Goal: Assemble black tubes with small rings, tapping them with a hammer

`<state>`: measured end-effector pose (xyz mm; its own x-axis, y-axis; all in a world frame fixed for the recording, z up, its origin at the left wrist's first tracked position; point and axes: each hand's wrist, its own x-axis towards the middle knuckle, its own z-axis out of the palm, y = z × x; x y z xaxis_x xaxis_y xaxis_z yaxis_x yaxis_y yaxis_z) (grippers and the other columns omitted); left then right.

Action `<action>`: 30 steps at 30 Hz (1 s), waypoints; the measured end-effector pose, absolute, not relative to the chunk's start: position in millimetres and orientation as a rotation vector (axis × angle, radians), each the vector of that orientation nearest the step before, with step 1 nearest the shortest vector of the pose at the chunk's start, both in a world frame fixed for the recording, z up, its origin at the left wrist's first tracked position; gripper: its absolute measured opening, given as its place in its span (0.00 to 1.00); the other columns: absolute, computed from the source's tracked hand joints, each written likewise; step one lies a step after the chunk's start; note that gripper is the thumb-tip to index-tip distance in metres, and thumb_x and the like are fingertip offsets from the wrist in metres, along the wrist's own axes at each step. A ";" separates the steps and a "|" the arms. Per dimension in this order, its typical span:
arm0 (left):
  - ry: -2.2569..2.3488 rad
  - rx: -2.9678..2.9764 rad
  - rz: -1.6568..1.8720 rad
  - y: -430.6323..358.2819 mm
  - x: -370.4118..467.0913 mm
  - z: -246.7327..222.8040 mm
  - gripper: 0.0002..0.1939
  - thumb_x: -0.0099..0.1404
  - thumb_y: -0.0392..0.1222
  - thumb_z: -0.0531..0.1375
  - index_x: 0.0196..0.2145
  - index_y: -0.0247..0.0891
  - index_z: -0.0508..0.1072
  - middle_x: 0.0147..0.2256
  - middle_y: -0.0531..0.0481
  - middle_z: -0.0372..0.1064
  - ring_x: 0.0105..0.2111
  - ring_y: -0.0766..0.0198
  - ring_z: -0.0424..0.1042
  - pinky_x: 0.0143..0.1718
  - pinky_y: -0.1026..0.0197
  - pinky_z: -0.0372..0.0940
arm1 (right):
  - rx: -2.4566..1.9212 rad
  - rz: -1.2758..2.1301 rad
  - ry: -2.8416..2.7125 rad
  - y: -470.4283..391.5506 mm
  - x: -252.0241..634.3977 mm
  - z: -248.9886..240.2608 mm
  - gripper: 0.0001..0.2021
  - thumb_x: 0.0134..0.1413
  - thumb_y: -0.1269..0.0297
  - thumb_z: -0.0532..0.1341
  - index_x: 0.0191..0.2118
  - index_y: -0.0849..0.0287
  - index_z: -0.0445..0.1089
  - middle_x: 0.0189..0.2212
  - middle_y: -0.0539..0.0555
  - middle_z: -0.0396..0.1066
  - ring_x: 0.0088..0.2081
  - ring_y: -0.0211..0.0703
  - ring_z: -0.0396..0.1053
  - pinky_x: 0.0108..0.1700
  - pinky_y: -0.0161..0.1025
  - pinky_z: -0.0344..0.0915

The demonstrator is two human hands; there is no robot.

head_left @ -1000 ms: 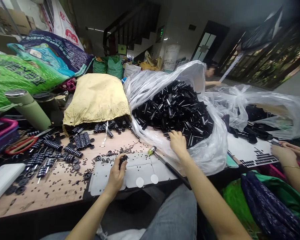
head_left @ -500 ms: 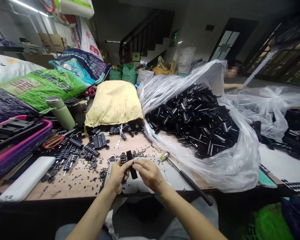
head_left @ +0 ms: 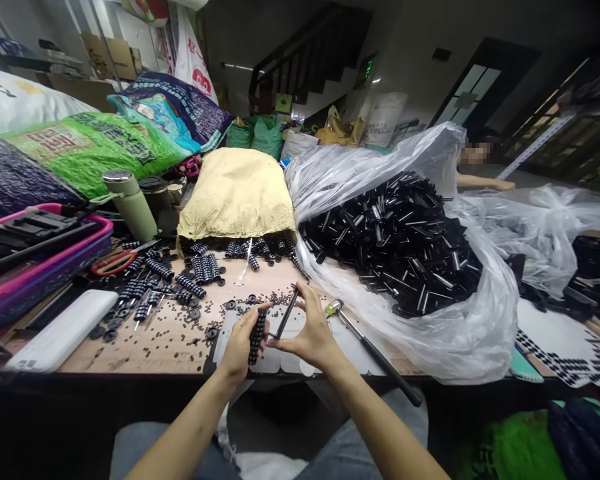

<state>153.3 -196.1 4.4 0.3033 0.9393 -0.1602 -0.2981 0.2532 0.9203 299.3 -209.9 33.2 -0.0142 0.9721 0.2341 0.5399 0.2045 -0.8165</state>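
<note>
My left hand [head_left: 237,345] is closed around a black cylinder studded with small rings [head_left: 257,339], which stands nearly upright. My right hand [head_left: 316,333] grips a slim black plastic strip [head_left: 287,315] by its two ends, thumb below and fingertip above. The strip leans to the right and shows its narrow edge. A small gap seems to lie between it and the studded cylinder. Both hands are over a pale board [head_left: 293,360] at the table's front. A hammer [head_left: 375,350] with a black handle lies just right of my right hand.
Studded cylinders [head_left: 207,269] and tiny black rings lie on the left. Behind are a yellow sack [head_left: 240,193] and a clear plastic bag [head_left: 495,333] of black parts. A pink-rimmed basket [head_left: 87,243], white box [head_left: 63,330] and green flask [head_left: 130,207] stand left. Another person sits far right.
My right hand has drawn back slightly and opened its span around the strip, which has turned edge-on and tilted right. My left hand has turned the studded cylinder into fuller view. The camera view has shifted.
</note>
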 end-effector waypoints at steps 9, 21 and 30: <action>0.853 0.699 1.113 -192.9 164.2 7.0 0.18 0.52 0.49 0.60 0.37 0.34 0.70 0.22 0.55 0.65 0.16 0.71 0.62 0.18 0.67 0.59 | -1.289 0.458 -2.223 -225.9 279.9 27.8 0.54 0.29 0.72 0.68 0.62 0.58 0.33 0.56 0.63 0.45 0.58 0.55 0.45 0.57 0.50 0.52; 0.940 0.584 0.839 -188.8 170.7 6.2 0.10 0.55 0.45 0.56 0.32 0.36 0.64 0.16 0.57 0.60 0.12 0.70 0.62 0.13 0.69 0.57 | -1.344 0.723 -2.069 -220.6 288.6 4.4 0.51 0.28 0.64 0.68 0.59 0.66 0.40 0.57 0.65 0.47 0.59 0.51 0.44 0.60 0.47 0.46; 1.119 1.246 0.888 -195.0 174.6 -18.1 0.16 0.58 0.43 0.52 0.43 0.35 0.68 0.32 0.46 0.66 0.32 0.62 0.68 0.34 0.57 0.65 | -1.489 0.455 -2.035 -223.8 284.9 -17.9 0.48 0.28 0.65 0.64 0.58 0.68 0.42 0.55 0.67 0.51 0.57 0.56 0.48 0.57 0.52 0.51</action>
<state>174.6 -195.0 -18.1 0.2509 0.9558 -0.1532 0.0683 0.1404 0.9877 284.9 -223.8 -17.9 -0.2165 0.9451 0.2449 0.7507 0.3215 -0.5771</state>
